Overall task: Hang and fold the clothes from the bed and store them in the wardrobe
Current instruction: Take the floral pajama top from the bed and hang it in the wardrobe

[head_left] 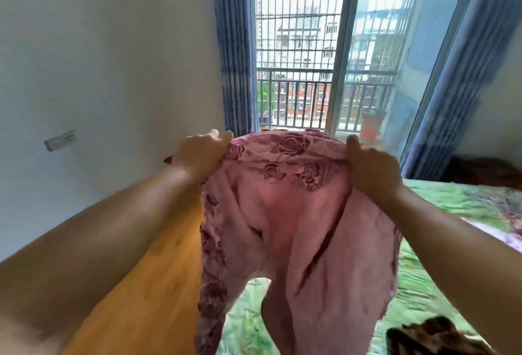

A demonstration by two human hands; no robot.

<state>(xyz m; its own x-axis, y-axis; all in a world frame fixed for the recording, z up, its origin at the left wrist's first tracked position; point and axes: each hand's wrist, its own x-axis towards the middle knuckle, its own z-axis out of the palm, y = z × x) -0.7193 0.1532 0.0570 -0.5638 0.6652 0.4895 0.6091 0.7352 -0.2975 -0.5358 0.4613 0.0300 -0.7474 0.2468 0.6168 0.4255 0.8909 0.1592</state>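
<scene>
bed [440, 213] — pink garment [285, 222] between hands [202, 154] [372, 169]

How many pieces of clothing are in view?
2: a pink floral garment held up by the left hand and right hand, and a dark patterned garment on the bed, lower right. Others may be hidden.

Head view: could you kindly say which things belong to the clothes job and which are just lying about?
Job: pink floral garment, gripped by left hand and right hand; dark patterned garment on the bed.
Just there: blue curtains, window, wall socket.
</scene>
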